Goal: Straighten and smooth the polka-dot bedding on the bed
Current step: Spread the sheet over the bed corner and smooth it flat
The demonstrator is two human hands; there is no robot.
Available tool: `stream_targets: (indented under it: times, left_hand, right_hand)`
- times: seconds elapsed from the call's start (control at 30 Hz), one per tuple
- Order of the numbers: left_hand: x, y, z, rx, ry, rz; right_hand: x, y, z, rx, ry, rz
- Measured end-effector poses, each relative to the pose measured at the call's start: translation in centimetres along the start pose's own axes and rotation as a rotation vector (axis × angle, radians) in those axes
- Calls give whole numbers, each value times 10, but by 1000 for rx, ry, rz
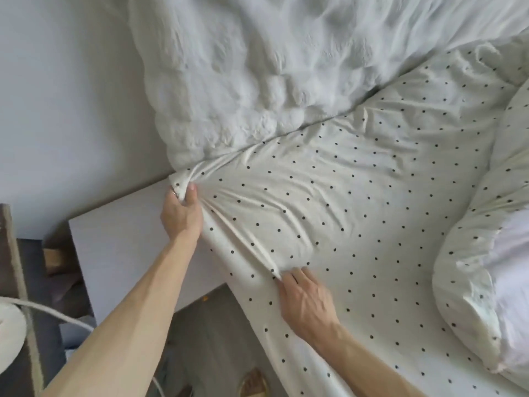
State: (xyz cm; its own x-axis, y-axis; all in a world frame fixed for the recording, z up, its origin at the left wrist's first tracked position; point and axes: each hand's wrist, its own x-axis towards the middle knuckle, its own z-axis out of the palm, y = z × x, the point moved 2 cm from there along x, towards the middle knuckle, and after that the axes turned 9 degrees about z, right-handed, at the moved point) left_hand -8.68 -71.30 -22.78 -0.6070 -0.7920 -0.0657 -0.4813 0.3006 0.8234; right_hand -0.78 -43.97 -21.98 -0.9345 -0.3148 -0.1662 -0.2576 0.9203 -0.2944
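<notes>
A white polka-dot sheet (357, 202) covers the mattress, with long creases running between my two hands. My left hand (181, 216) is closed on the bunched corner of the sheet at the bed's head-side edge. Lower down, my right hand (307, 302) lies at the bed's near edge, fingers pinching a ridge of the sheet. A fluffy white blanket (243, 67) is heaped at the top of the bed. At the right lies a bunched polka-dot duvet (481, 253) with a white inner showing.
A pale bedside cabinet top (123, 247) stands left of the bed against the white wall (57, 96). Below it are grey floor (211, 339), a white cable (57, 313) and a round white object (8, 330) at the left edge.
</notes>
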Motion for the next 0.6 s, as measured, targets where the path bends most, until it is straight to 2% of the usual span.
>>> stream_targets:
  times: [0.03,0.1,0.13,0.17,0.2,0.23,0.27,0.33,0.37,0.43,0.47,0.5,0.57,0.6]
  left_hand:
    - [4,-10,2,45,-29,-30]
    - [2,-28,4,99,-105,-148]
    - [-5,-30,10,100,-104,-203]
    - [-9,-29,10,119,-48,-210]
    - [-18,-24,9,180,33,-134]
    - [-34,-14,12,251,78,43]
    - [-53,-2,17,294,56,297]
    - [-113,21,36,305,-191,837]
    - [-146,27,48,308,-354,1054]
    - [-207,24,69,465,-681,1304]
    - [-219,11,72,602,-802,1310]
    - [-226,-6,73,712,-860,1231]
    - [-228,-33,66,851,-955,987]
    - [-238,-32,65,912,-972,967]
  right_hand:
    - [-2,-1,5,3,-109,-27]
    - [-12,7,17,-91,-435,-89]
    - [-18,17,16,-99,-497,-109]
    - [-21,21,14,-42,-456,-113]
    - [-23,25,7,57,-340,-81]
    - [-30,34,1,137,-190,-21]
    - [-35,42,-6,167,-36,46]
    - [-47,61,-12,118,141,175]
    - [-56,73,-10,67,146,224]
    - [-97,109,-3,-26,44,329]
    - [-122,129,3,-74,-31,394]
    - [-158,153,9,-111,-123,502]
    - [-251,204,16,-138,-280,839]
    - [-310,230,12,-128,-322,1042]
